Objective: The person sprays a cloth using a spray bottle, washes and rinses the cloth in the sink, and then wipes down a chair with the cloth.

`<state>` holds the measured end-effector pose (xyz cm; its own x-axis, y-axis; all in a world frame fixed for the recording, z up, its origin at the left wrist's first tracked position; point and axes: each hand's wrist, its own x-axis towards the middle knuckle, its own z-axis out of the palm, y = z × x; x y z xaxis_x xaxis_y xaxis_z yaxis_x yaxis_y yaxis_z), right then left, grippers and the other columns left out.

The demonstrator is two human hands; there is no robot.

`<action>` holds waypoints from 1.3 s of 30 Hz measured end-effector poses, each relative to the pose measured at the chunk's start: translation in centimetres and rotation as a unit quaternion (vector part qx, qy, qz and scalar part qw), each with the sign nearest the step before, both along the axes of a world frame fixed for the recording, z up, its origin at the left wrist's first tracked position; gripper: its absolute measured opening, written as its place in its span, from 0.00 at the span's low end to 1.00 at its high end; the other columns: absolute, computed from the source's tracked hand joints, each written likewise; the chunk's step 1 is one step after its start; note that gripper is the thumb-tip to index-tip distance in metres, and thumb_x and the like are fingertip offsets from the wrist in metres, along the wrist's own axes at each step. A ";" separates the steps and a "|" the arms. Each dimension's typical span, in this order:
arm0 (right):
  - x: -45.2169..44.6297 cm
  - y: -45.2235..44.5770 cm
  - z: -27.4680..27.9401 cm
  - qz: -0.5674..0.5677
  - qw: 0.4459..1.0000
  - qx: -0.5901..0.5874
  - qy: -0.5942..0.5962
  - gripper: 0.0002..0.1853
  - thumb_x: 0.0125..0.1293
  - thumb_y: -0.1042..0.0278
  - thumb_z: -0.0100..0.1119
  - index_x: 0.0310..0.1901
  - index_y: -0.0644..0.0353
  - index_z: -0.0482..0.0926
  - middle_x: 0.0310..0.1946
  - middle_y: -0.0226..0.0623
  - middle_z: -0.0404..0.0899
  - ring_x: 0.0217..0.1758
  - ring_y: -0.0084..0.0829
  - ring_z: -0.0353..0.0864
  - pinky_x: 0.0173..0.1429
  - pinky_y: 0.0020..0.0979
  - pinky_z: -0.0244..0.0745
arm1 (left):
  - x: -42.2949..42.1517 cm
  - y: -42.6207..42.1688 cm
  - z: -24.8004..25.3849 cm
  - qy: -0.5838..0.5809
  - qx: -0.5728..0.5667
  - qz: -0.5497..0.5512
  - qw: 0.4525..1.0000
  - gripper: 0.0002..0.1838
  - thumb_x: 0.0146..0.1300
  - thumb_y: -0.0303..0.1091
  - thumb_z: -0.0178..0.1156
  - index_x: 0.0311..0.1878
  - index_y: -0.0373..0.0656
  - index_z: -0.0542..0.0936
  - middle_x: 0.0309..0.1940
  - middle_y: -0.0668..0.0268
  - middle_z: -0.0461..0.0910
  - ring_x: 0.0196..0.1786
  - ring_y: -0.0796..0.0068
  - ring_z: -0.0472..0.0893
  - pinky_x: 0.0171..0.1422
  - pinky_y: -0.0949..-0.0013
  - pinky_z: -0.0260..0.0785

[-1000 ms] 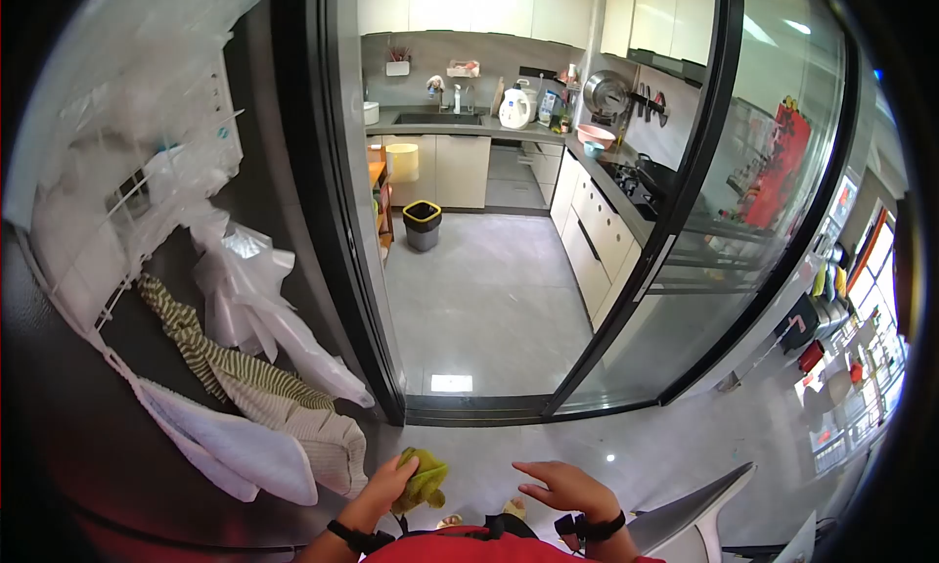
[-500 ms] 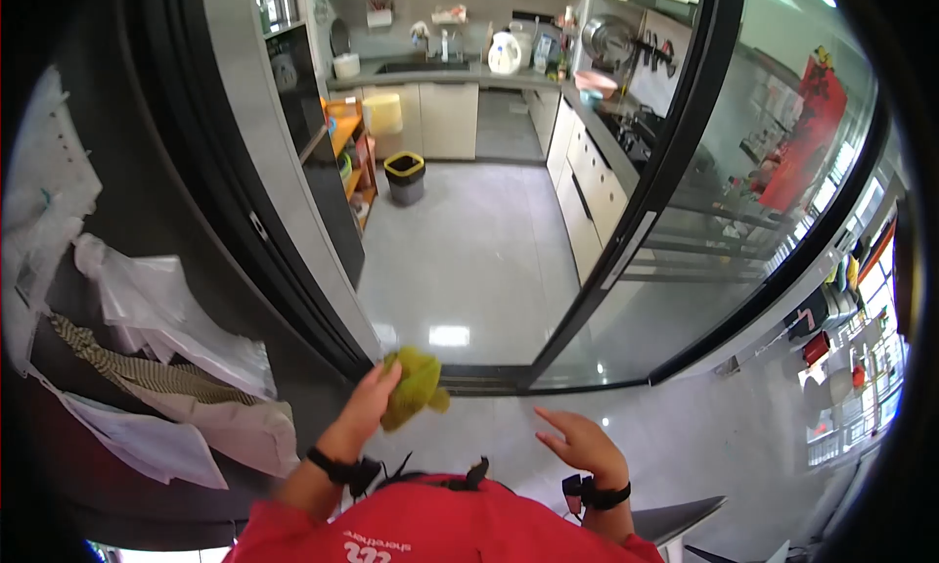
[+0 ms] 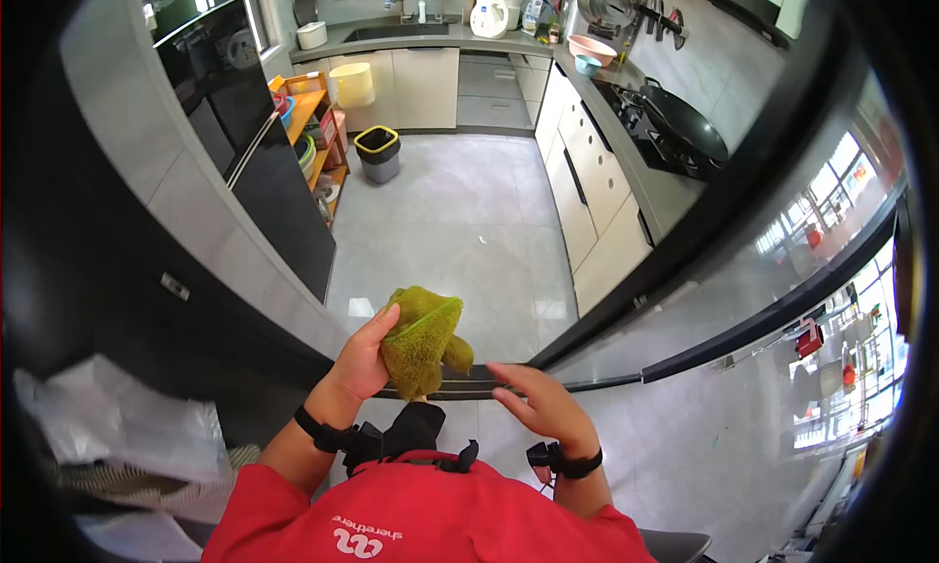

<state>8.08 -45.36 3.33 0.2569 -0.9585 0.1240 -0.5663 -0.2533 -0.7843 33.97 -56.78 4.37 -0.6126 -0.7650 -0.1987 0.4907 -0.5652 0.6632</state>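
My left hand [image 3: 361, 358] is closed on a bunched olive-green cleaning cloth [image 3: 421, 343], thumb on its near side. The cloth has a fuzzy surface and a brighter green edge; a loose end hangs off its right. To the right of the cloth, my right hand [image 3: 544, 403] holds nothing, its fingers stretched out and apart from the thumb. A small gap separates its fingertips from the cloth. Both wrists wear black straps with small devices.
A sliding-door track crosses the floor before me, with dark frames on both sides. Beyond are a black-and-yellow bin [image 3: 379, 154], a wooden shelf [image 3: 308, 108], a wok [image 3: 685, 123] on the stove, and a sink [image 3: 396, 32]. Plastic bags [image 3: 122, 421] hang at the left.
I have moved forward to the kitchen doorway, so the bin and counters look nearer. The cloth has come up and its face now shows more. My right hand has shifted left toward it.
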 end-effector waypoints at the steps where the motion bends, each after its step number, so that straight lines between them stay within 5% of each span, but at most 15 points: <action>1: 0.4 -2.1 0.4 -0.012 1.000 0.009 0.004 0.22 0.69 0.66 0.58 0.64 0.60 0.72 0.53 0.47 0.80 0.55 0.41 0.81 0.58 0.34 0.74 | 0.1 -2.0 -0.5 0.010 0.012 -0.018 1.000 0.24 0.77 0.44 0.43 0.67 0.39 0.68 0.61 0.60 0.75 0.63 0.68 0.75 0.68 0.62 0.66; 5: 2.0 -12.2 -0.1 -0.125 0.980 0.015 -0.153 0.25 0.68 0.70 0.57 0.67 0.58 0.69 0.57 0.47 0.77 0.57 0.42 0.79 0.62 0.35 0.72 | -0.1 -10.1 -1.1 0.018 0.008 -0.047 0.999 0.26 0.77 0.47 0.41 0.67 0.37 0.68 0.63 0.57 0.73 0.64 0.64 0.74 0.69 0.60 0.65; 12: 2.4 -26.4 -1.1 -0.070 0.991 -0.107 -0.047 0.19 0.69 0.71 0.55 0.61 0.63 0.73 0.57 0.44 0.78 0.58 0.34 0.79 0.61 0.32 0.73 | -0.5 -21.9 -0.9 0.023 0.043 -0.141 0.989 0.25 0.76 0.45 0.44 0.67 0.38 0.68 0.60 0.59 0.75 0.61 0.68 0.76 0.66 0.63 0.67; 14: 2.2 -29.4 -1.5 -0.077 0.957 0.061 -0.274 0.13 0.72 0.72 0.52 0.55 0.65 0.74 0.53 0.37 0.79 0.54 0.25 0.77 0.60 0.27 0.71 | -1.0 -25.3 -1.4 0.039 0.048 -0.170 0.983 0.25 0.76 0.45 0.44 0.67 0.38 0.68 0.60 0.59 0.76 0.61 0.68 0.76 0.66 0.63 0.67; 17: 0.2 -33.9 -1.9 -0.109 0.927 0.121 -0.338 0.10 0.73 0.71 0.50 0.52 0.64 0.75 0.46 0.31 0.79 0.50 0.21 0.76 0.56 0.25 0.72 | -2.2 -30.0 -2.2 0.002 0.073 -0.159 0.985 0.26 0.76 0.47 0.45 0.67 0.38 0.68 0.59 0.60 0.76 0.60 0.68 0.76 0.65 0.63 0.68; 20: -2.1 -39.3 -1.9 -0.143 0.915 0.121 -0.357 0.10 0.74 0.68 0.45 0.47 0.63 0.75 0.38 0.29 0.78 0.43 0.19 0.75 0.50 0.23 0.71 | -3.9 -34.7 -2.3 -0.085 0.002 -0.188 0.978 0.28 0.74 0.51 0.48 0.67 0.39 0.68 0.58 0.60 0.76 0.59 0.71 0.76 0.64 0.65 0.67; 22: -3.8 -43.8 -2.3 -0.139 0.889 0.099 -0.424 0.12 0.74 0.66 0.40 0.44 0.63 0.74 0.37 0.30 0.77 0.40 0.19 0.76 0.48 0.24 0.73 | -5.2 -38.4 -2.3 -0.260 -0.182 -0.265 0.910 0.29 0.72 0.51 0.54 0.68 0.40 0.68 0.57 0.61 0.77 0.59 0.75 0.75 0.63 0.66 0.67; 25: -7.0 -50.7 -2.1 -0.124 0.823 0.140 -0.537 0.11 0.73 0.69 0.42 0.45 0.64 0.74 0.37 0.31 0.78 0.41 0.21 0.77 0.47 0.25 0.73 | -7.7 -44.4 -3.6 -0.306 -0.332 -0.302 0.839 0.28 0.71 0.47 0.57 0.67 0.40 0.70 0.54 0.63 0.78 0.55 0.77 0.75 0.60 0.67 0.68; 35: -15.4 -72.3 1.1 -0.010 0.797 0.259 -0.546 0.09 0.74 0.65 0.48 0.44 0.61 0.75 0.35 0.27 0.78 0.38 0.17 0.76 0.44 0.22 0.73 | -11.8 -64.6 -0.9 -0.385 -0.270 -0.086 0.878 0.14 0.71 0.33 0.55 0.55 0.37 0.79 0.41 0.67 0.81 0.46 0.80 0.76 0.51 0.71 0.70; 37: -16.2 -75.9 0.7 0.000 0.815 0.254 -0.520 0.10 0.75 0.62 0.49 0.42 0.60 0.75 0.33 0.23 0.76 0.35 0.13 0.72 0.40 0.20 0.70 | -11.0 -68.9 -0.9 -0.460 -0.408 0.028 0.788 0.12 0.68 0.30 0.58 0.51 0.36 0.80 0.38 0.64 0.81 0.42 0.75 0.78 0.48 0.71 0.70; 39: -16.9 -79.8 -0.6 0.026 0.880 0.211 -0.425 0.11 0.75 0.61 0.50 0.39 0.59 0.76 0.32 0.19 0.73 0.33 0.11 0.67 0.37 0.18 0.66 | -10.3 -72.9 -0.3 -0.464 -0.417 0.075 0.778 0.09 0.65 0.28 0.61 0.46 0.35 0.81 0.35 0.61 0.80 0.39 0.71 0.79 0.46 0.71 0.71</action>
<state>-8.86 -125.17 2.71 0.2884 -0.9549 -0.0709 0.2737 0.1532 -0.9495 23.67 -129.69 4.04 -0.3930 -0.9138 0.1020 -0.3993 0.2696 0.8763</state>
